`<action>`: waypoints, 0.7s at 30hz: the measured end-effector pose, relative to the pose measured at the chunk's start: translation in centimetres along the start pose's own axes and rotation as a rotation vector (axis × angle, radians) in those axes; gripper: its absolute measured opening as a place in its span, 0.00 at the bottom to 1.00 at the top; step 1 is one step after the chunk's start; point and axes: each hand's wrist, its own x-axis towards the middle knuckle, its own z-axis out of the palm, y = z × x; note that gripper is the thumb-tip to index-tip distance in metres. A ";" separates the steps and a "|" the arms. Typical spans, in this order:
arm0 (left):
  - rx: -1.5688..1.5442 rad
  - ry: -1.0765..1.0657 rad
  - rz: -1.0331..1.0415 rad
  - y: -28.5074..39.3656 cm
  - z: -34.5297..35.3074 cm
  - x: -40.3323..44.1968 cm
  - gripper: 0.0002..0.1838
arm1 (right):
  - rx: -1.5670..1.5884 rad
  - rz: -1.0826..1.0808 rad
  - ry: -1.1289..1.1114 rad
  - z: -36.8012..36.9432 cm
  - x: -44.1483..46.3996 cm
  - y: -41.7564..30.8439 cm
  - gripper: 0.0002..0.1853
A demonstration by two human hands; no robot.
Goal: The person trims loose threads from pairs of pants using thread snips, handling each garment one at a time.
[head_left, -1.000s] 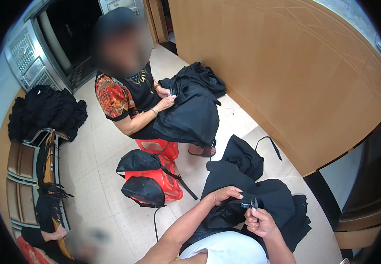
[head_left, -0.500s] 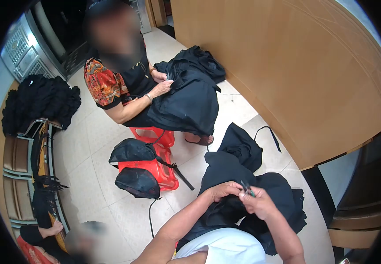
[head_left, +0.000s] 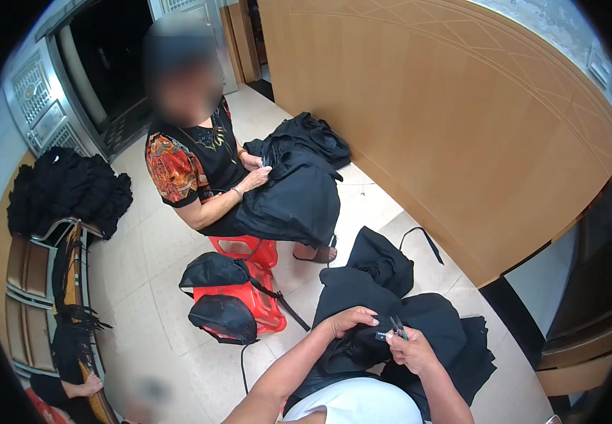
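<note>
Black cloth [head_left: 426,318] lies across my lap and spreads onto the floor in front. My left hand [head_left: 350,321] pinches an edge of this cloth near a small dark label [head_left: 381,336]. Just right of it, my right hand [head_left: 410,349] holds small snips [head_left: 398,326], their dark blades pointing up and away from me. The blade tips are beside the label, and a little space lies between my two hands. Part of the cloth under my wrists is hidden.
A seated person [head_left: 203,162] holds black cloth [head_left: 292,198] ahead on the left. Black bags [head_left: 222,318] rest on a red stool [head_left: 267,311]. A black pile [head_left: 69,191] tops a bench [head_left: 28,265] at left. Another person's arm [head_left: 83,387] shows lower left. A wooden panel [head_left: 433,127] stands right.
My hands came together at the cloth half a second ago and are now apart, with the label showing between them. The snips stay in my right hand. The camera view has shifted slightly.
</note>
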 end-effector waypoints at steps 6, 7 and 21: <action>-0.013 -0.032 0.015 -0.6 -1.1 0.3 0.11 | -0.005 0.021 -0.028 0.0 -0.4 0.4 0.08; -0.015 -0.039 0.014 -0.5 -1.3 0.5 0.10 | -0.009 0.021 -0.033 -0.1 -0.2 0.5 0.08; 0.062 0.032 0.068 -1.5 -0.7 0.2 0.07 | -0.046 -0.010 -0.108 0.7 1.7 0.7 0.08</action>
